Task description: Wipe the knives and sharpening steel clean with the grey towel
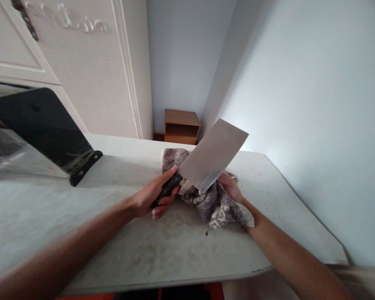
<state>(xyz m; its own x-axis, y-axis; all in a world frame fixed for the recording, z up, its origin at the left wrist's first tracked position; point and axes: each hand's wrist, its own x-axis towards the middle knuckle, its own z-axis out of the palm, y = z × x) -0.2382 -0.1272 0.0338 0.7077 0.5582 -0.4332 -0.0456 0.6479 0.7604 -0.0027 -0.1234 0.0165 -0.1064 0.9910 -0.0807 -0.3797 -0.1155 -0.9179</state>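
Note:
A cleaver (pixel 215 155) with a wide metal blade and a dark handle is raised over the table, its blade slanting up to the right. My left hand (pixel 158 193) is wrapped around the handle. Bunched beneath and behind the blade lies a grey-brown and cream towel (pixel 211 204). My right hand (pixel 229 186) is closed on the towel at the blade's lower right edge, its fingertips partly hidden by the blade and the cloth.
The white table (pixel 118 246) has worn stains and a small dark speck (pixel 206 233). At left stands a black panel (pixel 46 129) with clear plastic about it. Behind are a white cabinet (pixel 96 79), a small wooden stand (pixel 183 118) and, along the right, a pale wall (pixel 315 91).

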